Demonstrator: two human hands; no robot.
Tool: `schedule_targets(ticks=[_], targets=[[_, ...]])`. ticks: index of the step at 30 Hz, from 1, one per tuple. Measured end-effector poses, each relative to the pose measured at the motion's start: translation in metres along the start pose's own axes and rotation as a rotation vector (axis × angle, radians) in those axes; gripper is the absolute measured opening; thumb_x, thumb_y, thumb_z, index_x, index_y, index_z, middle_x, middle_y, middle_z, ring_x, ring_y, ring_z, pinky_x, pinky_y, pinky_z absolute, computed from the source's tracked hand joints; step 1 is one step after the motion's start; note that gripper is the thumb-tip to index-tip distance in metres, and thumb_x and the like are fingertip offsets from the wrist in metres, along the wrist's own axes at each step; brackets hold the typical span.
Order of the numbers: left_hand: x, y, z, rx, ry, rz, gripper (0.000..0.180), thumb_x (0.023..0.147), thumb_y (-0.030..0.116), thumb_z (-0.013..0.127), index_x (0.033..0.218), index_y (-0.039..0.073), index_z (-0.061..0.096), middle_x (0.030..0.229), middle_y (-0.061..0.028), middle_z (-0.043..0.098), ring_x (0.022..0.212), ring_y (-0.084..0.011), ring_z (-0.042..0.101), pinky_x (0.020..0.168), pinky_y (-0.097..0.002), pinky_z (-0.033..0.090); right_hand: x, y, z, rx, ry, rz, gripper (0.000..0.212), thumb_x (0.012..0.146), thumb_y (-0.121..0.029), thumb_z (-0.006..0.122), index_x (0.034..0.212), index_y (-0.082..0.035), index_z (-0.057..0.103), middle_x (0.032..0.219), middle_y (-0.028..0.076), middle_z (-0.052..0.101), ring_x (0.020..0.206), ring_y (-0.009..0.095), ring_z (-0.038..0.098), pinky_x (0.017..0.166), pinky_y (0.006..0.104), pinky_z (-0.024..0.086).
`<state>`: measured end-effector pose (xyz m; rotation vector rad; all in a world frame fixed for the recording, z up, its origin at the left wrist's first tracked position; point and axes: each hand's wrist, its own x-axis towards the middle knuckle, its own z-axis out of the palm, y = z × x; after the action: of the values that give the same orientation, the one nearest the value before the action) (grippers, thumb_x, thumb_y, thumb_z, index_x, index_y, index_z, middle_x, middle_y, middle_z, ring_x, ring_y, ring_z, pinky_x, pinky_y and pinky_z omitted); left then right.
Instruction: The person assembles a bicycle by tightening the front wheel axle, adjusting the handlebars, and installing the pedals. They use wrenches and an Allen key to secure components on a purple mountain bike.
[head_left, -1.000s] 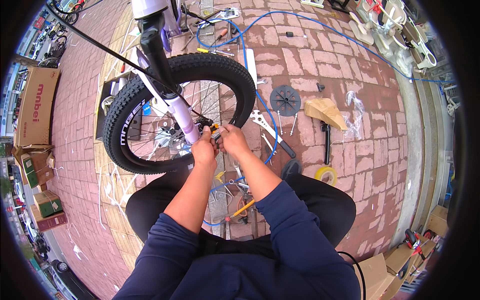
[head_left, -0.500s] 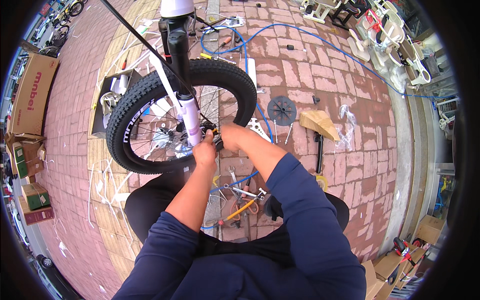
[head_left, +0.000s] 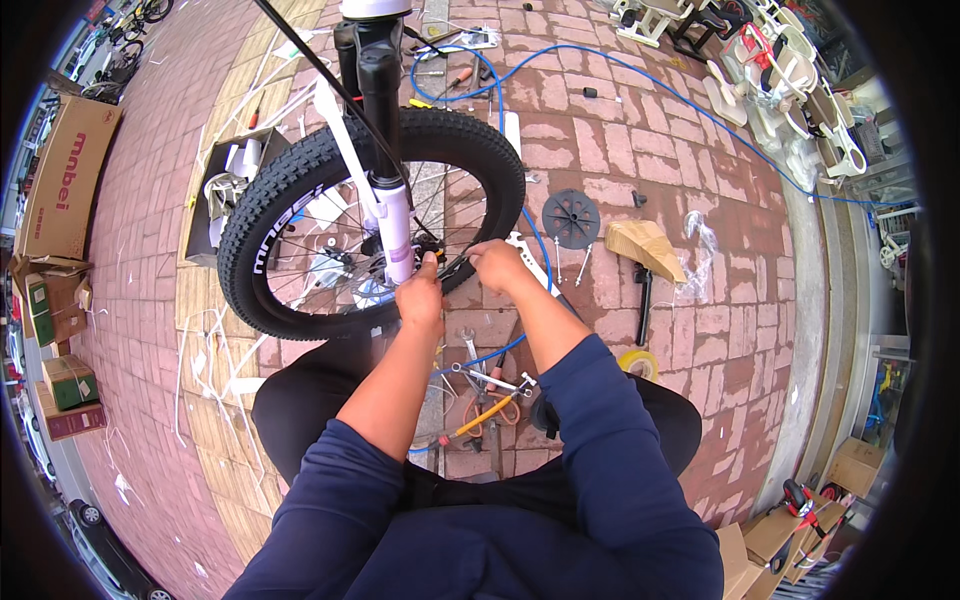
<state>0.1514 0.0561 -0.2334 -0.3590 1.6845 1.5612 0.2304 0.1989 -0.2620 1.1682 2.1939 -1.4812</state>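
Note:
A bicycle front wheel (head_left: 240, 240) with a knobby black tire stands before me, under a fork with a pale lilac lower leg (head_left: 397, 235). My left hand (head_left: 420, 297) is closed at the bottom of that leg, thumb raised against a small dark brake part (head_left: 430, 246) by the hub. What its fingers grip is hidden. My right hand (head_left: 497, 267) is pinched shut just to the right, over the tire's near right edge. A thin dark line runs from its fingertips toward the brake part, too small to name surely.
Wrenches (head_left: 470, 345) and an orange-handled tool (head_left: 485, 413) lie between my knees. A blue hose (head_left: 640, 68) curves across the brick paving. Rightward are a black disc (head_left: 571, 218), brown paper (head_left: 640, 245) and yellow tape (head_left: 638, 363). A parts box (head_left: 205, 228) stands left of the wheel.
My right hand has drawn away to the right from the brake part, opening a gap between my hands. The left hand stays by the fork's lower end. The view has shifted slightly.

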Motion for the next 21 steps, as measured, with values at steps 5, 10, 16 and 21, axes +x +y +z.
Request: schedule_targets(ticks=[5,10,16,21], targets=[[0.001,-0.001,-0.001,0.025,0.009,-0.001,0.034,0.103,0.043,0.068,0.083,0.018,0.058,0.062,0.0075,0.041,0.055,-0.0099,0.038,0.056,-0.0302,0.036,-0.010,0.017,0.044,0.905,-0.001,0.010,0.028,0.106,-0.020,0.062,0.125,-0.004,0.073,0.078,0.000,0.060,0.062,0.012,0.058,0.057,0.0303,0.056],[0.001,-0.002,-0.002,0.023,-0.009,-0.007,0.035,0.103,0.043,0.068,0.080,0.018,0.056,0.061,0.0072,0.042,0.054,-0.0097,0.039,0.056,-0.0299,0.036,-0.001,0.019,0.070,1.183,0.055,0.010,0.023,0.106,-0.020,0.062,0.120,-0.003,0.070,0.084,0.002,0.062,0.064,0.012,0.058,0.058,0.0287,0.054],[-0.002,0.000,-0.001,-0.027,0.005,-0.008,0.034,0.102,0.038,0.071,0.079,0.016,0.060,0.064,0.0059,0.046,0.055,-0.0094,0.041,0.053,-0.0287,0.035,0.010,0.033,0.084,1.408,-0.082,-0.105,0.019,0.108,-0.020,0.061,0.121,-0.007,0.065,0.093,0.002,0.064,0.082,0.016,0.061,0.082,0.0359,0.056],[-0.006,0.003,0.002,-0.009,-0.023,0.005,0.038,0.104,0.042,0.067,0.076,0.018,0.055,0.061,0.0073,0.043,0.055,-0.0089,0.041,0.057,-0.0289,0.039,0.015,0.036,0.096,1.578,-0.148,-0.181,0.025,0.107,-0.023,0.064,0.126,-0.007,0.065,0.102,0.004,0.069,0.091,0.018,0.063,0.088,0.0374,0.054]])
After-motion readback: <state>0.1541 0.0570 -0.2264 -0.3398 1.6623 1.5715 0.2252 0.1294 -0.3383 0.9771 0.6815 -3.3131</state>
